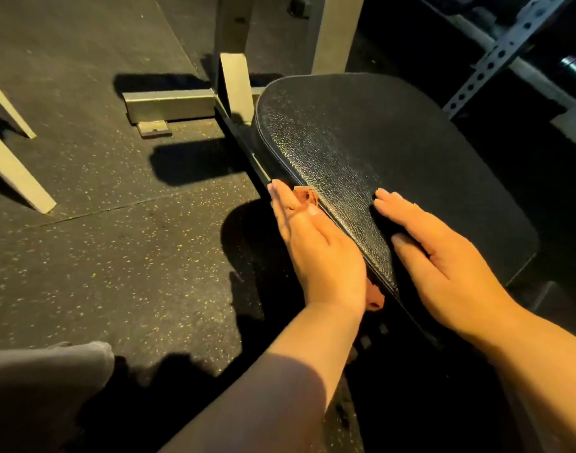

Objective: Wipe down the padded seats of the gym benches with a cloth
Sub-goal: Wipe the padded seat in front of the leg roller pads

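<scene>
A person's left hand (316,253) presses a reddish-brown cloth (305,195) flat against the left side edge of a black, pebble-textured padded bench seat (361,152), seen from a head-worn camera. The fingers lie straight and together along the seam, palm turned into the pad, so the cloth is pinned under the palm, not gripped in a fist; a corner of it shows past the fingertips and another scrap hangs out below the wrist. That placement suggests the side wall of the padding is being wiped, with the flat palm spreading pressure along its length.

The right hand (443,259) rests open and empty on the top face of the seat, fingers extended, apparently bracing the pad against the sideways push from the other hand. The two hands lie either side of the seat's stitched corner, apart from each other.

The seat tilts away from the viewer over a speckled dark rubber floor (116,230). A grey steel frame (169,104) with a bolted foot stands beyond it, and a perforated metal upright (495,57) crosses the upper right. Grey trousered leg (45,387) fills the lower left.
</scene>
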`<state>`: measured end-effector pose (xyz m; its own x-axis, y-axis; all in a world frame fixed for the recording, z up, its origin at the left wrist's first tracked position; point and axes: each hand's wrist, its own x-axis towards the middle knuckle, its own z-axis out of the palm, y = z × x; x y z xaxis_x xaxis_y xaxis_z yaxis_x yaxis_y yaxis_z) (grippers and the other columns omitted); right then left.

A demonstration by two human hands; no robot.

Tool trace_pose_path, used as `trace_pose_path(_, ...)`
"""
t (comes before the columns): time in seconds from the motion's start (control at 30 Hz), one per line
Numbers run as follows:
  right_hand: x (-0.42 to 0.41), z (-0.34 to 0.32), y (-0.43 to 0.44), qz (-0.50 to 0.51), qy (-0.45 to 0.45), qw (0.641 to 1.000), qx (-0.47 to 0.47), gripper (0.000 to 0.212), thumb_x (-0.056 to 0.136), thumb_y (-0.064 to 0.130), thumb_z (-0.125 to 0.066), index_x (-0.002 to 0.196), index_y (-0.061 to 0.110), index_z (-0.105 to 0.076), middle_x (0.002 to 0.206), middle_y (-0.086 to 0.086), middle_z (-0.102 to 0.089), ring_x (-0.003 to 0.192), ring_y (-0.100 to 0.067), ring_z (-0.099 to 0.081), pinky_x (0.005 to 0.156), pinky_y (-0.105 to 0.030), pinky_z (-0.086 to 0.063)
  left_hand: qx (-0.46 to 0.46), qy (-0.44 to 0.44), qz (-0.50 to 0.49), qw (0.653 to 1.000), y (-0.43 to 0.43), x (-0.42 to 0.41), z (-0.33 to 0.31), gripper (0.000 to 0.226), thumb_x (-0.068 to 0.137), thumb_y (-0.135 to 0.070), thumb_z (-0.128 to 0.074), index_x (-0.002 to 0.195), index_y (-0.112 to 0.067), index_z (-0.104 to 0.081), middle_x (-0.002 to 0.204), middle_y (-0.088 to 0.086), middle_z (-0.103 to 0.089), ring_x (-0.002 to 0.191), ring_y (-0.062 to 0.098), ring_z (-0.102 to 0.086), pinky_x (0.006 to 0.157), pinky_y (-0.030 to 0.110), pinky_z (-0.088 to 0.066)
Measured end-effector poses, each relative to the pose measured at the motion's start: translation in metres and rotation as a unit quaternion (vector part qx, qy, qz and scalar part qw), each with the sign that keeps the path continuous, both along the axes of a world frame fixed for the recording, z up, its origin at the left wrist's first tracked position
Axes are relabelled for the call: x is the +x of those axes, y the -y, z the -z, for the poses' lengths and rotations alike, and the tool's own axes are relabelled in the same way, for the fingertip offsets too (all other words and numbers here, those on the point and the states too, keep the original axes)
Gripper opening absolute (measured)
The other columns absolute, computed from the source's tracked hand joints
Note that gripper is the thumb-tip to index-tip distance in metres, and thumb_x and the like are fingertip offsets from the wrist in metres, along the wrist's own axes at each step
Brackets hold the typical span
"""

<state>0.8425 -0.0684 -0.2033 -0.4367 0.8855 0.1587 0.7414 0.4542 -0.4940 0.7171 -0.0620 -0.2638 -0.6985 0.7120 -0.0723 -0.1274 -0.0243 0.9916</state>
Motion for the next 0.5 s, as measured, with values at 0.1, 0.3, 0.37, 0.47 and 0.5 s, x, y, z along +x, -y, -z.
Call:
trace_pose_path(0.1,-0.036,-0.004,-0.032,-0.012,-0.004,1.000,-0.007,0.049,0.104,0.006,-0.043,0.150,0.025,-0.043,0.157,0.019,-0.033,0.147,0.008,-0.020,0.123,-0.019,-0.010,-0.005,0.066,-0.024,0.998,-0.019,-0.016,-0.001,0.050,0.108,-0.024,-0.031,0.158,-0.025,-0.022,0.161,-0.002,-0.028,0.144,0.002,-0.028,0.119,0.021,-0.020)
trace_pose_path(0.3,-0.054,0.011,-0.054,-0.043,0.048,0.998,0.007,0.052,0.102,0.027,-0.035,0.153,0.027,-0.037,0.161,0.016,-0.027,0.149,0.006,-0.014,0.124,-0.022,-0.008,0.014,0.018,-0.008,1.000,0.028,0.028,-0.001,0.063,0.100,-0.048,-0.023,0.159,-0.026,-0.019,0.161,0.000,-0.029,0.143,0.003,-0.033,0.118,0.032,-0.031)
trace_pose_path(0.37,-0.052,0.011,-0.055,-0.040,0.033,0.999,0.006,0.051,0.102,0.026,-0.036,0.153,0.027,-0.038,0.161,0.015,-0.029,0.149,0.005,-0.016,0.125,-0.025,-0.010,0.011,0.000,0.010,1.000,0.012,0.017,0.002,0.062,0.101,-0.043,-0.023,0.158,-0.021,-0.019,0.160,0.005,-0.030,0.145,0.008,-0.031,0.119,0.031,-0.027)
trace_pose_path(0.47,-0.055,0.012,-0.056,-0.038,0.023,0.999,0.004,0.051,0.101,0.025,-0.037,0.152,0.027,-0.040,0.161,0.015,-0.030,0.149,0.004,-0.017,0.125,-0.027,-0.011,-0.002,0.024,-0.018,1.000,-0.030,-0.027,-0.003,0.056,0.104,-0.035,-0.027,0.156,-0.016,-0.026,0.152,0.002,-0.041,0.135,-0.008,-0.036,0.115,0.018,-0.025)
trace_pose_path(0.5,-0.055,0.012,-0.055,-0.038,0.024,0.999,0.005,0.051,0.101,0.024,-0.037,0.152,0.027,-0.040,0.161,0.015,-0.030,0.149,0.004,-0.017,0.125,-0.027,-0.012,-0.020,0.033,-0.023,0.999,-0.045,-0.045,-0.008,0.054,0.105,-0.035,-0.027,0.155,-0.016,-0.029,0.151,0.000,-0.042,0.133,-0.006,-0.038,0.114,0.019,-0.027)
